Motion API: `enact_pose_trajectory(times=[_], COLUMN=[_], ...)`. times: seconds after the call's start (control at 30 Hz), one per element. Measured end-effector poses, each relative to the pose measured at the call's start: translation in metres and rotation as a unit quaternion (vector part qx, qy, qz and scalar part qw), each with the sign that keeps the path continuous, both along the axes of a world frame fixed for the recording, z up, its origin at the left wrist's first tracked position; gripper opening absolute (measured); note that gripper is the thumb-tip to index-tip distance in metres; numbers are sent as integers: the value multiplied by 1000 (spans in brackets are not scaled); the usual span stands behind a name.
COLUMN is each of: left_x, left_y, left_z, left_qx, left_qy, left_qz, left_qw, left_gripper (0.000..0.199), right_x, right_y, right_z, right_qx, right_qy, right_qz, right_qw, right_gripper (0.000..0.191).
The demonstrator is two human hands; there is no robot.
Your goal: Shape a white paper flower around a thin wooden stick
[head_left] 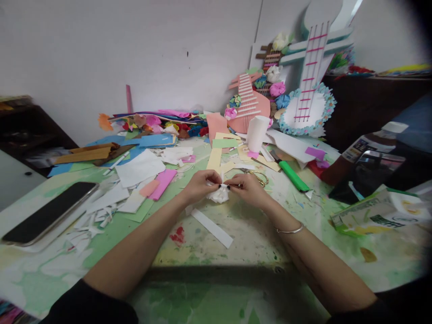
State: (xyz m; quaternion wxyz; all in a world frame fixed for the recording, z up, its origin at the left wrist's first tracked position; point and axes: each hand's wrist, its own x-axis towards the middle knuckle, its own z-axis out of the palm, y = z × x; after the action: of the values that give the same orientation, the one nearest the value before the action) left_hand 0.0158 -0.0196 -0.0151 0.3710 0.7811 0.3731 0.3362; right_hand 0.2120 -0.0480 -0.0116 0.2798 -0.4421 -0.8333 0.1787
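Note:
Between my two hands is a small ruffled white paper flower, held over the middle of the table. My left hand pinches its upper left edge with thumb and fingers. From the other side my right hand pinches the upper right edge, thumb tip close to the left one. A thin white piece sticks up between the fingertips. Just below lies a flat white paper strip. Gold-handled scissors rest right behind my right hand, their blades partly hidden.
A phone and paper scraps lie left. At right are a green-handled cutter, a brown bottle and a green-white carton. Paper instruments and a white paper roll stand behind.

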Motion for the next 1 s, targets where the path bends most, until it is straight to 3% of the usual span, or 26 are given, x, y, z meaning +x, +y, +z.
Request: enact_pose_trajectory(times=[0.57, 0.67, 0.8, 1.0], left_x=[1, 1, -2, -5], left_y=[-1, 0, 5, 4], left_z=[2, 3, 3, 4], left_qx=[-28, -87, -193, -239], left_qy=[-20, -112, -235, -216], left_qz=[23, 41, 89, 51], left_qw=[999, 989, 949, 945], left_gripper=[13, 22, 34, 33], right_x=[-2, -1, -2, -4], right_y=[0, 1, 1, -2], right_z=[-2, -3, -3, -2], right_qx=[0, 10, 25, 41], right_qy=[31, 56, 82, 84], right_qz=[-21, -34, -25, -14], right_qw=[999, 998, 996, 996], right_gripper=[28, 28, 28, 27])
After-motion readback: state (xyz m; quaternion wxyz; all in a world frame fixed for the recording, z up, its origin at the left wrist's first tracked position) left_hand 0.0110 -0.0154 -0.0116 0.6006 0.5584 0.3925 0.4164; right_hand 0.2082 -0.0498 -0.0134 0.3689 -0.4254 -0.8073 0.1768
